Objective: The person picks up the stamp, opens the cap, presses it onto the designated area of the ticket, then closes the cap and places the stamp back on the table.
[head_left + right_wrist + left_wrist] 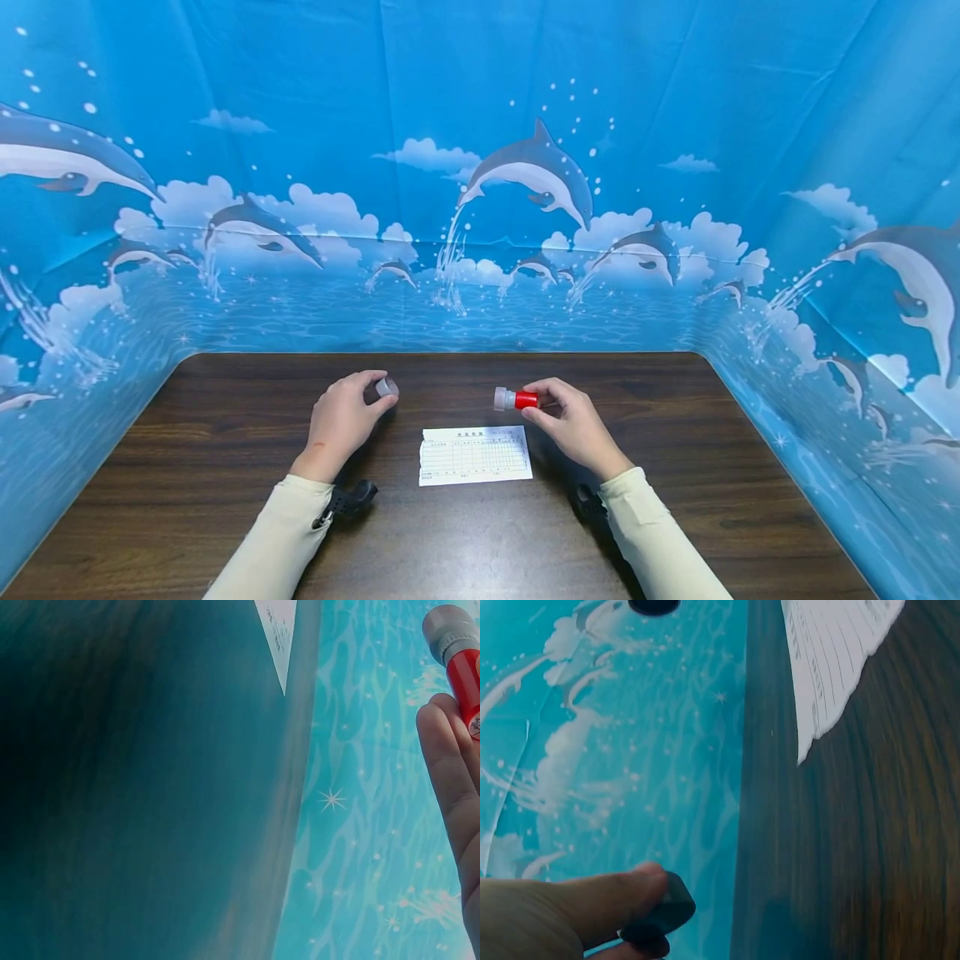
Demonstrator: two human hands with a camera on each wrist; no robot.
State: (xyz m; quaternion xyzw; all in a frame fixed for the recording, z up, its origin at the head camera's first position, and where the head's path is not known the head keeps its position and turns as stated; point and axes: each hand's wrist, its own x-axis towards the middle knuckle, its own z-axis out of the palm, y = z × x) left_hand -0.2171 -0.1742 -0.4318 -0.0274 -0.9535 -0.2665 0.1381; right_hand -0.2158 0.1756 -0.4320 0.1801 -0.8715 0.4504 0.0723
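In the head view my right hand (pixel 573 421) pinches a small red stamp (pixel 527 400) between thumb and fingers. It lies level, with its pale, clear-looking end pointing left. A round label with a dark mark shows on the red end of the stamp (pixel 466 682) in the right wrist view. To the left, my left hand (pixel 345 423) pinches a small translucent cap (pixel 387 387), which looks dark in the left wrist view. Between and slightly below the hands, a printed paper slip (pixel 475 456) with a ruled table lies flat; neither hand touches it.
Both hands are above a dark wooden table (pixel 465 542). A blue curtain (pixel 337 100) printed with dolphins, clouds and water encloses the table's back and sides. Black straps (pixel 348 500) circle the wrists over pale sleeves (pixel 273 542).
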